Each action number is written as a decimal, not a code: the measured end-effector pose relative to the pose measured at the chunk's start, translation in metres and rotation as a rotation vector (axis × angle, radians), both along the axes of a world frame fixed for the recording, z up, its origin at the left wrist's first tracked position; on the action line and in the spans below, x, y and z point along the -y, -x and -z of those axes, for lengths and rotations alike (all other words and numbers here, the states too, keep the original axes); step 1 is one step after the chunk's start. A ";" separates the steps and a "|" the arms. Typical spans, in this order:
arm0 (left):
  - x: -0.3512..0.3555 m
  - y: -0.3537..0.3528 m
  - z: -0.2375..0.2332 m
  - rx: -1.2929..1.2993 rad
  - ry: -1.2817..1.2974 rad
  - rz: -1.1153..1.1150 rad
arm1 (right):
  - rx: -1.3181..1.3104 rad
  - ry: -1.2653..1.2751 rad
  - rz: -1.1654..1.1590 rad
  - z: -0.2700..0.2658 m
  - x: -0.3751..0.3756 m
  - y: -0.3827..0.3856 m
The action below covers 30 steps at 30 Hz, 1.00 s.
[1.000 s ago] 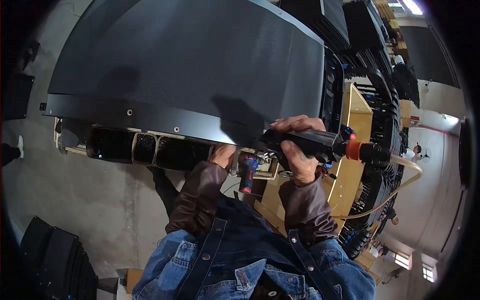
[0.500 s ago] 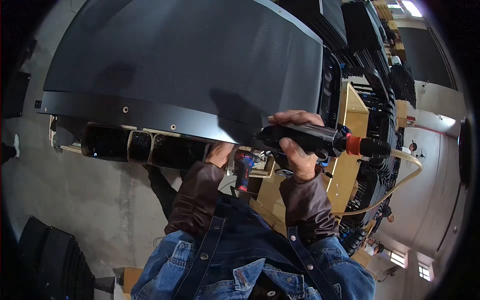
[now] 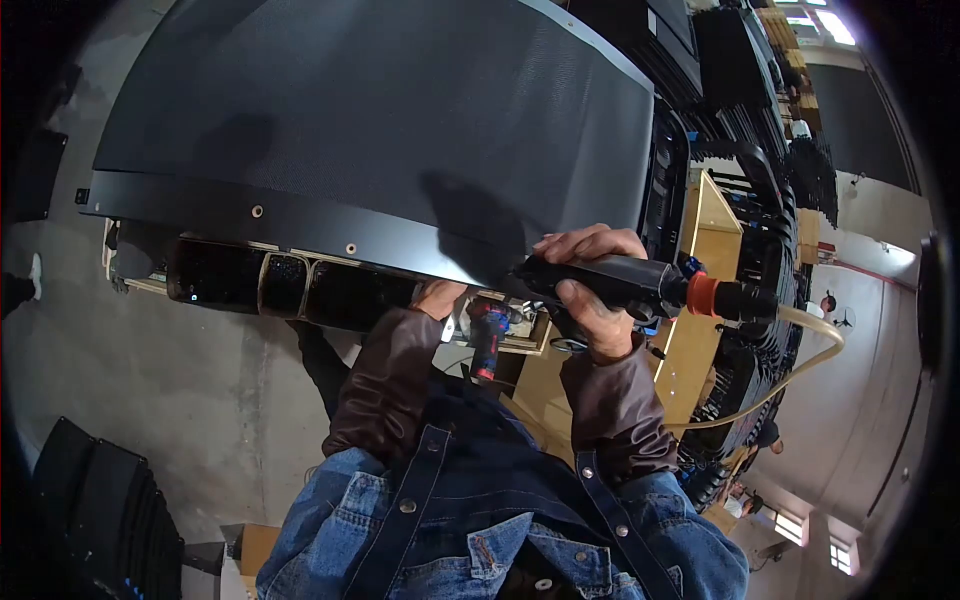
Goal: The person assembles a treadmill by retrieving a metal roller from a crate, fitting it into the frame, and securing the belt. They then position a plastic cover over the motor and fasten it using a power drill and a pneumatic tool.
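Note:
My right hand (image 3: 598, 290) is wrapped round a black air tool (image 3: 625, 282) with an orange ring and a pale hose (image 3: 830, 345). The tool's front end lies against or just over the edge strip of a large black panel (image 3: 390, 110); the exact contact is hidden. My left hand (image 3: 438, 298) reaches under that same edge, its fingers out of sight below the panel. Round metal-rimmed holes or fasteners (image 3: 257, 211) dot the strip to the left.
Below the panel edge, a red and blue cordless drill (image 3: 488, 340) rests beside a wooden tray. A wooden box (image 3: 712, 225) stands on the right, with black frames stacked behind it. Black panels (image 3: 100, 500) lean at lower left. Other people are in the background.
The view has shifted slightly, moving the panel a little right in the picture. Both hands and the air tool keep nearly the same place on the panel.

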State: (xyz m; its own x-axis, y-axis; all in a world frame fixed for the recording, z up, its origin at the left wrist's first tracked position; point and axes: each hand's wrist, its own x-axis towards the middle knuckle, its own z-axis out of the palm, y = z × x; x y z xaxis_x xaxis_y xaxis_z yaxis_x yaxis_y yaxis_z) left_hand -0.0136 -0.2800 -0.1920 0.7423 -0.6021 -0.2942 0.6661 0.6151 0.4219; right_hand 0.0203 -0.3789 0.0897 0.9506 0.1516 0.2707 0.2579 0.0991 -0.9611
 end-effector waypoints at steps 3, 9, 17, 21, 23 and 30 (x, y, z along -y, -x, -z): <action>0.013 -0.002 0.005 0.055 0.025 0.102 | -0.066 0.042 0.009 -0.005 0.000 0.002; 0.060 -0.002 0.012 0.136 0.017 0.293 | -0.035 0.085 0.093 -0.006 0.001 0.005; -0.007 0.008 0.008 0.122 -0.245 0.304 | -0.024 0.274 0.497 0.000 -0.030 0.010; 0.011 0.008 0.005 1.315 -0.974 -0.061 | -0.012 0.343 0.205 -0.013 -0.017 0.010; -0.005 0.018 -0.011 1.120 -1.076 -0.038 | -0.106 0.211 0.386 -0.018 -0.017 0.005; -0.169 0.036 -0.015 0.304 -1.485 -0.051 | -0.122 0.327 0.421 -0.028 -0.003 0.016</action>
State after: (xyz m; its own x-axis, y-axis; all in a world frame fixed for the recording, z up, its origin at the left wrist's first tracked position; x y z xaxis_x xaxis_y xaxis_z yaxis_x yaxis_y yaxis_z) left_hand -0.0493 -0.1105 -0.1765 0.8951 0.1210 -0.4292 0.4337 -0.4601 0.7748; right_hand 0.0042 -0.3762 0.1181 0.9689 -0.1908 0.1573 0.0957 -0.2972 -0.9500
